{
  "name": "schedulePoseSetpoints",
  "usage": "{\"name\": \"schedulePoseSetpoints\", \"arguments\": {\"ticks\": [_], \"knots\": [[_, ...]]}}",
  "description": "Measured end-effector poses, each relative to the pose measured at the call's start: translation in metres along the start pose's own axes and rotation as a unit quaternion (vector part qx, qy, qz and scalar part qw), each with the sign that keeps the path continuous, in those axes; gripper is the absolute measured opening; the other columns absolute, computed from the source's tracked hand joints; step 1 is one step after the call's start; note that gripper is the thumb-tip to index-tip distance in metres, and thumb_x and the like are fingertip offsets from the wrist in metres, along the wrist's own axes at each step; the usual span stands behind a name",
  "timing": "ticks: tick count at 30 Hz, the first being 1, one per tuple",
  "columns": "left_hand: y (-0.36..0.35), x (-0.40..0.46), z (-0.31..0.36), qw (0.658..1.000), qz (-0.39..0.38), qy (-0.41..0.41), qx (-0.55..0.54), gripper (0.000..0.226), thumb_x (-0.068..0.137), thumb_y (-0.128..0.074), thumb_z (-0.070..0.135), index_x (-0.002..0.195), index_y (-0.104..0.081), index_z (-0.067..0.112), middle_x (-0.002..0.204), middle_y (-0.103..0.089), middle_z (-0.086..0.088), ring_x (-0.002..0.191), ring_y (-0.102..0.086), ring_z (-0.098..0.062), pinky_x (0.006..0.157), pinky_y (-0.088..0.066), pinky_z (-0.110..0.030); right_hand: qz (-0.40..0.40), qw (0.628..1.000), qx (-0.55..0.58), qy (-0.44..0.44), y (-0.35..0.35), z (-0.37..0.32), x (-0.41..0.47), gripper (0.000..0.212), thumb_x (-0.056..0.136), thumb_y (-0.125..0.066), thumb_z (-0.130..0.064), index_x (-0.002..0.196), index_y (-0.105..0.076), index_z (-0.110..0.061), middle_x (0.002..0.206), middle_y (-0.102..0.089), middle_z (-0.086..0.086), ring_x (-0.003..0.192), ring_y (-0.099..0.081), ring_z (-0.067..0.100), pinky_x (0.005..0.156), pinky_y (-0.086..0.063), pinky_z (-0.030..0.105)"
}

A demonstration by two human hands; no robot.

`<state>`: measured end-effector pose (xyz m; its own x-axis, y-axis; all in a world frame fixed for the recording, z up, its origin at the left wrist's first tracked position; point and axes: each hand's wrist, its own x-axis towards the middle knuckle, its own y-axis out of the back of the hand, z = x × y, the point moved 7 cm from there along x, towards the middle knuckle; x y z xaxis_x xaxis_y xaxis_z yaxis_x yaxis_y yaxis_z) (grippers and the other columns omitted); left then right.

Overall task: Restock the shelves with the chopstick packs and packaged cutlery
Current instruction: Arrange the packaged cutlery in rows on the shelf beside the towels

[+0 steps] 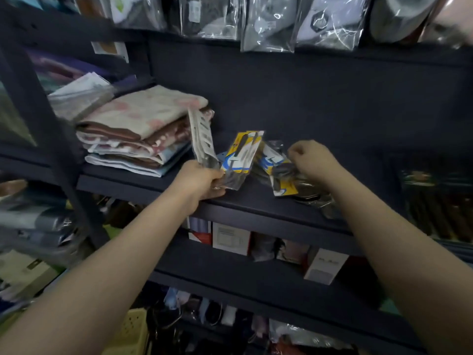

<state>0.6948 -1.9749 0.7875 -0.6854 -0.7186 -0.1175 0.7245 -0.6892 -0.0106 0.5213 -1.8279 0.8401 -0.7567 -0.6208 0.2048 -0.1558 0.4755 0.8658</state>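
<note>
On the dark shelf, my left hand grips the lower ends of two upright packs: a grey-white chopstick pack and a yellow-blue cutlery pack. To the right, another yellow-blue cutlery pack lies tilted on the shelf with dark clear-wrapped packs beside it. My right hand hovers over these with curled fingers, pinching the clear wrapping at the top of that pack.
A stack of folded cloths fills the shelf's left part, right beside the chopstick pack. Bagged goods hang above. Small boxes stand on the shelf below. Dark packs sit at far right. A yellow basket is at the bottom.
</note>
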Motion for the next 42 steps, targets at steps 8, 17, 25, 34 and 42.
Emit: {"name": "schedulePoseSetpoints", "arguments": {"ticks": [8,17,25,34,42], "knots": [[-0.019,0.019,0.020,0.958,-0.010,0.013,0.286,0.052,0.085,-0.051,0.046,0.121,-0.041,0.010,0.100,-0.056,-0.012,0.070,-0.057,-0.023,0.056,-0.050,-0.029,-0.162,0.979,0.045,0.116,-0.001,0.036,-0.067,0.073,0.081,-0.059,-0.045,0.145,-0.030,-0.025,0.134,-0.035,-0.015,0.134,-0.032,0.006,0.101,-0.023,0.012],[-0.034,0.032,0.024,0.883,-0.079,-0.145,0.439,0.061,0.086,-0.042,0.057,0.132,-0.048,0.018,0.141,-0.045,-0.004,0.128,-0.043,-0.021,0.106,-0.030,-0.029,-0.140,0.973,0.029,0.181,-0.029,0.001,-0.081,0.084,0.083,-0.056,-0.053,0.149,-0.008,-0.033,0.158,-0.014,-0.004,0.144,-0.019,0.016,0.118,-0.021,0.035],[-0.014,0.032,0.027,0.902,-0.062,-0.225,0.363,0.045,0.095,-0.034,0.043,0.127,-0.053,0.016,0.134,-0.053,-0.003,0.125,-0.046,-0.017,0.103,-0.030,-0.026,-0.084,0.985,0.048,0.139,-0.047,-0.013,-0.021,0.055,0.095,-0.043,-0.042,0.145,-0.028,-0.027,0.147,-0.038,0.009,0.135,-0.038,0.025,0.112,-0.027,0.034],[0.052,-0.045,0.026,0.803,-0.007,-0.434,0.407,0.036,0.087,-0.040,0.029,0.108,-0.062,0.009,0.098,-0.058,0.004,0.090,-0.049,0.000,0.080,-0.032,-0.001,0.113,0.968,0.072,0.213,-0.019,-0.068,-0.010,0.029,0.090,-0.048,-0.018,0.102,-0.070,-0.004,0.112,-0.068,0.015,0.112,-0.058,0.029,0.092,-0.036,0.028],[0.198,-0.049,-0.114,0.843,-0.057,-0.214,0.490,0.029,0.090,-0.053,0.019,0.118,-0.057,0.019,0.107,-0.062,0.003,0.085,-0.059,-0.008,0.069,-0.047,-0.019,-0.234,0.906,0.052,0.349,-0.192,-0.186,-0.136,0.020,0.092,-0.048,-0.030,0.096,-0.066,-0.020,0.092,-0.071,0.000,0.084,-0.065,0.018,0.073,-0.050,0.035]]}}
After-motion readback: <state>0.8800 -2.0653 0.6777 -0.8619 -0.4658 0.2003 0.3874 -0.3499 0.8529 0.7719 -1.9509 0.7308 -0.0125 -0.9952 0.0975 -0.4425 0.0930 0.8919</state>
